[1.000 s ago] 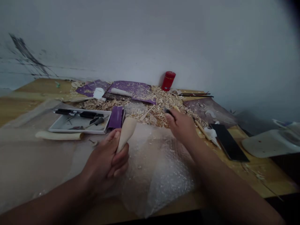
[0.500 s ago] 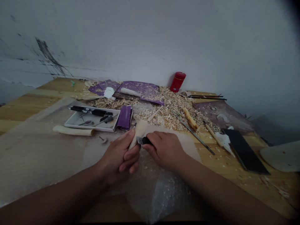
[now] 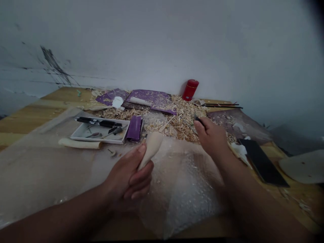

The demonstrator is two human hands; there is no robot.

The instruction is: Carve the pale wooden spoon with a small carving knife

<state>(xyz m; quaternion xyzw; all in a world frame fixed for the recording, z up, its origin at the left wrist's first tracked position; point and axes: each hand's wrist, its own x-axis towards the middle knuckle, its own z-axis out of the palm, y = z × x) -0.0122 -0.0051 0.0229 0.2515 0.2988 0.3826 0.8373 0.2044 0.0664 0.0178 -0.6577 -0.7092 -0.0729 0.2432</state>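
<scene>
My left hand [image 3: 133, 172] is closed around a pale carved piece of wood [image 3: 153, 143], its wide rounded end pointing up and away. My right hand [image 3: 214, 135] is apart from it, over the far right of the wood shavings [image 3: 187, 113], closed on a black-handled knife [image 3: 198, 118]; most of the knife is hidden by the fingers. Left of the wood lie a purple folded piece [image 3: 134, 128] and a white tray [image 3: 98, 138] with black-handled tools and small bits in it.
Bubble wrap and plastic sheet [image 3: 187, 182] cover the table front. A pale wood stick [image 3: 79, 143] lies before the tray. A red container [image 3: 190, 90] stands by the wall. A dark flat slab [image 3: 264, 163] and a pale rounded board [image 3: 303, 167] are at right.
My right hand has moved away from the carved wood, to the right and farther out, with the knife in it. My left hand still grips the wood in nearly the same place.
</scene>
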